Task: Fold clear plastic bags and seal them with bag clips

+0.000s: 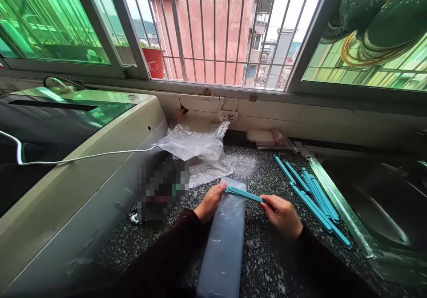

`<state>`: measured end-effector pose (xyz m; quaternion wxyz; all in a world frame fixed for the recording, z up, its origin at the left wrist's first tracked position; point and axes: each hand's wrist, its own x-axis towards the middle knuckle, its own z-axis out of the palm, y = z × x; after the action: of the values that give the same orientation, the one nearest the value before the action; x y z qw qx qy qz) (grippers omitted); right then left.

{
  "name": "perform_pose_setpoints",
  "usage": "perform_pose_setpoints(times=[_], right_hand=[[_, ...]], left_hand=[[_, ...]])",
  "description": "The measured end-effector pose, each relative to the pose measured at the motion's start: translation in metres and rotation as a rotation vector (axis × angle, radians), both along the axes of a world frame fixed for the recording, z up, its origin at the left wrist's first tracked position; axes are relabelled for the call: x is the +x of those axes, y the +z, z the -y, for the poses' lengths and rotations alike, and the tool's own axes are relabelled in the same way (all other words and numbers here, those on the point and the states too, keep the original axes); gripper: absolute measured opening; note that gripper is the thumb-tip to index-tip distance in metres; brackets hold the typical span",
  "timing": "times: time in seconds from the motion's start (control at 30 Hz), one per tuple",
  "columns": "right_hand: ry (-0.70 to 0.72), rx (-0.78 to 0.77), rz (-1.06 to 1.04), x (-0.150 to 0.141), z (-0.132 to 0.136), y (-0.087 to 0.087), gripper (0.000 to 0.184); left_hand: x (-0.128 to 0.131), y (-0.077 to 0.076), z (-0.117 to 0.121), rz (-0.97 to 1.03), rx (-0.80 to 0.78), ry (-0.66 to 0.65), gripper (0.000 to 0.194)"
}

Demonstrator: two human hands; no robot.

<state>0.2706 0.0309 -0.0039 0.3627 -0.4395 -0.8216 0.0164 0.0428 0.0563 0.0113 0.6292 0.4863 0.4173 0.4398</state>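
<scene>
Right hand [283,215] is gripping one end of the clip [246,194], left hand [211,201] the other — the bag [227,244] could end up slipping loose if the clip is sitting askew.

Bag clip [245,194]: slim, straight, teal plastic, notched at its 9 o'clock end. Located at 5 o'clock from view centre. Lies crosswise over the bag's far end, tilted slightly, long axis just past 9 to just past 3; the latter end overhangs. Locked or not: cannot tell.

Plastic bag [223,249]: long, narrow, translucent, lightly creased. Runs from clip toward 6:30, leaving frame; short flap shows at 12 beyond clip.
</scene>
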Motion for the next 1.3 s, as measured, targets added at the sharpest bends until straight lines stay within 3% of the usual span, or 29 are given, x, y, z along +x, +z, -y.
perform_pose_setpoints(times=[0.47,0.6,0.73,0.87,1.07,1.3], right_hand=[[-0.005,-0.039,-0.086,0.0,0.0,0.011,0.015],[-0.046,-0.156,-0.245,0.001,0.001,0.011,0.018],[-0.02,-0.352,-0.543,-0.001,0.003,0.009,0.026],[-0.01,-0.407,-0.785,-0.005,0.003,0.006,0.028],[0.018,-0.451,-0.906,-0.009,0.003,0.006,0.033],[0.031,-0.576,-1.001,-0.006,0.006,0.016,0.03]], left_hand=[[-0.004,0.003,-0.003,-0.02,0.031,0.043,0.05],[-0.006,0.0,-0.003,0.043,-0.029,0.039,0.045],[-0.007,-0.001,-0.005,0.078,-0.034,0.065,0.039],[-0.009,0.003,-0.006,0.022,-0.001,0.106,0.039],[-0.012,0.009,-0.006,-0.088,0.076,0.172,0.036],[-0.013,0.006,-0.008,-0.176,0.077,0.254,0.031]])
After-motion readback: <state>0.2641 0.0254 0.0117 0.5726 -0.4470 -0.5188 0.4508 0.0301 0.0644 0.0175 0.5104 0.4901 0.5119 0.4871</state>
